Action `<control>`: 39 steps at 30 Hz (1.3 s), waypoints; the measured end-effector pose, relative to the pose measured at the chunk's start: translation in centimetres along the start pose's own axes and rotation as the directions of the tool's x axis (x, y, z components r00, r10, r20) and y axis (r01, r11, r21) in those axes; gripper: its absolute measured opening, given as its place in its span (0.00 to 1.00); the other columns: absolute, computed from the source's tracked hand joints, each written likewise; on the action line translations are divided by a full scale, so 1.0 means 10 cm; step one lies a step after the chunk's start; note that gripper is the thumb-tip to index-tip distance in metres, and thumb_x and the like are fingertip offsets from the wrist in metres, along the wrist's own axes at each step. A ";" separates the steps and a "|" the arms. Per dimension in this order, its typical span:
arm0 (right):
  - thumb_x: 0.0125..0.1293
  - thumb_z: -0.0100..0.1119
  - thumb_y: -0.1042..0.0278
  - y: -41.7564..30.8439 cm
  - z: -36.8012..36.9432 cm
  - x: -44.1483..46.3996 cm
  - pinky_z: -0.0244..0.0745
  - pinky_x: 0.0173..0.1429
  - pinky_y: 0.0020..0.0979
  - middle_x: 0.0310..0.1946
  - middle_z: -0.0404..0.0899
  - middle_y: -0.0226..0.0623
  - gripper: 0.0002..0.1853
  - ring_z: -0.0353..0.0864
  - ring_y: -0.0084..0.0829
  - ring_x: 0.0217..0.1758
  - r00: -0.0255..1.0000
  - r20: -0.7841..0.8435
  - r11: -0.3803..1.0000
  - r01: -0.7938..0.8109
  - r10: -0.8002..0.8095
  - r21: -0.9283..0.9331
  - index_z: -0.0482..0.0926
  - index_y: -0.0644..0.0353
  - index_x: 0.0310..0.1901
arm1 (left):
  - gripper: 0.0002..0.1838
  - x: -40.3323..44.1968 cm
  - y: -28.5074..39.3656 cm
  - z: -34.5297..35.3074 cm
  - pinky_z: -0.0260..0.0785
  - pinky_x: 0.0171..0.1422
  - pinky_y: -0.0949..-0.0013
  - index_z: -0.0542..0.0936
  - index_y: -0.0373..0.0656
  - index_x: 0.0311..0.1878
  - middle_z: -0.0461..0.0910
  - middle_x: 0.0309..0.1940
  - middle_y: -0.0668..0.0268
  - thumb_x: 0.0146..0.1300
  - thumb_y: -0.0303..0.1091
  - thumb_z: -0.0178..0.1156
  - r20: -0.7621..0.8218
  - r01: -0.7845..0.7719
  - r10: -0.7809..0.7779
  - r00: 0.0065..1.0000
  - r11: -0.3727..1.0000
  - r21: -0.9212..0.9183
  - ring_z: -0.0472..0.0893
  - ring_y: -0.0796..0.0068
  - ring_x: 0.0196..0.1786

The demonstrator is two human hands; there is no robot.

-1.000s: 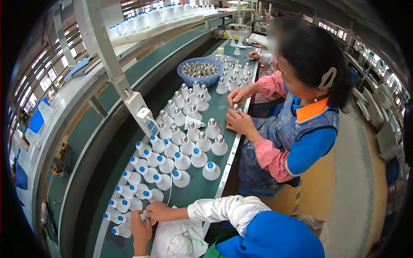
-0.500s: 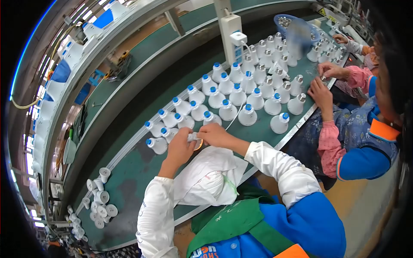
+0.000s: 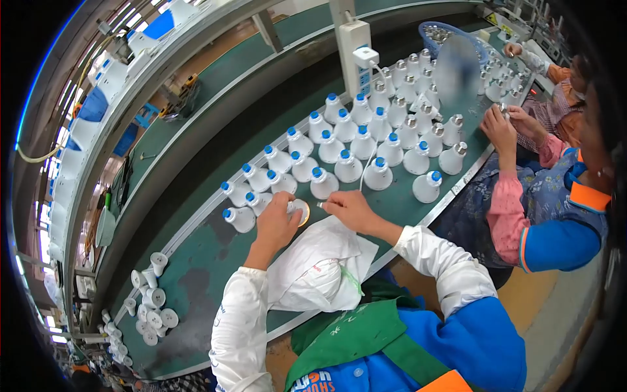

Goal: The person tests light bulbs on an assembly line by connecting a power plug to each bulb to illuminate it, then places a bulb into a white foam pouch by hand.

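My left hand (image 3: 277, 222) is closed around a white lamp part (image 3: 298, 210) with a pale, orange-lit round rim facing right. A short gap to its right, my right hand (image 3: 351, 212) pinches a small light-coloured piece (image 3: 321, 204), too small to name. Below both hands lies a white cloth bundle (image 3: 315, 277) at the bench edge. Just beyond them stand rows of white bulb housings (image 3: 324, 184) with blue tops, wide ends down.
Bulb housings with silver caps (image 3: 452, 159) stand farther right, near a blue basket (image 3: 428, 31) of metal caps. A power strip (image 3: 356, 55) hangs on a post. Loose white lamp parts (image 3: 155, 298) lie at left. A co-worker's hands (image 3: 501, 127) work at the right edge.
My right hand has moved right, away from the lamp part in my left hand, with a small piece in its fingertips. The co-worker's hands have come up together.
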State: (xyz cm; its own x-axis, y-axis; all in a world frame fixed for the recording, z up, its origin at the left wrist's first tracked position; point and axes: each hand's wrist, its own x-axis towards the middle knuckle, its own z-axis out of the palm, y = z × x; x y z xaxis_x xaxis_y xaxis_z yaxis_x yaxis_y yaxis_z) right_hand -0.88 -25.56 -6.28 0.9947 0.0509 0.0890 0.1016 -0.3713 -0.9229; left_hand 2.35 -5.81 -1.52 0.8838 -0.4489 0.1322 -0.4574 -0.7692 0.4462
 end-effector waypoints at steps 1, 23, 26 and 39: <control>0.57 0.60 0.58 0.05 -0.01 -0.05 0.66 0.27 0.38 0.19 0.74 0.45 0.15 0.74 0.43 0.22 0.995 -0.076 0.997 0.073 -0.071 0.025 0.77 0.62 0.24 | 0.15 0.00 -0.02 0.03 0.69 0.44 0.58 0.71 0.44 0.45 0.76 0.41 0.58 0.54 0.34 0.60 -0.026 -0.007 0.008 1.000 1.000 0.012 0.78 0.53 0.43; 0.59 0.58 0.63 0.15 0.10 -0.16 0.67 0.29 0.40 0.20 0.73 0.41 0.10 0.75 0.44 0.25 0.932 -0.197 0.952 0.296 -0.305 -0.076 0.74 0.60 0.27 | 0.13 -0.01 -0.09 0.12 0.67 0.40 0.56 0.70 0.39 0.42 0.74 0.37 0.54 0.54 0.29 0.58 -0.059 -0.041 0.039 0.998 0.999 -0.036 0.76 0.50 0.39; 0.59 0.58 0.63 0.16 0.10 -0.16 0.67 0.29 0.40 0.20 0.73 0.41 0.10 0.75 0.44 0.25 0.932 -0.186 0.950 0.297 -0.309 -0.090 0.74 0.60 0.27 | 0.13 0.00 -0.07 0.12 0.67 0.40 0.55 0.70 0.39 0.42 0.74 0.37 0.54 0.54 0.29 0.58 -0.074 -0.066 0.064 0.995 0.997 -0.028 0.76 0.50 0.38; 0.59 0.57 0.63 0.14 0.09 -0.16 0.67 0.29 0.41 0.20 0.73 0.41 0.10 0.75 0.45 0.25 0.935 -0.187 0.953 0.297 -0.301 -0.052 0.74 0.60 0.27 | 0.13 0.00 -0.10 0.13 0.67 0.40 0.55 0.70 0.38 0.42 0.74 0.37 0.54 0.53 0.27 0.58 -0.080 -0.060 0.057 0.995 0.997 -0.044 0.76 0.50 0.38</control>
State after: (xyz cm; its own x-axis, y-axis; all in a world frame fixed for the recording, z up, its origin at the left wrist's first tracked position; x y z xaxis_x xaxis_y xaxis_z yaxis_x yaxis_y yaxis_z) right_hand -2.35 -25.30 -8.02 0.9020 -0.0141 0.4315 0.3930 -0.3869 -0.8342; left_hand 2.63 -5.65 -3.12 0.8614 -0.4541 0.2275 -0.5052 -0.7198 0.4761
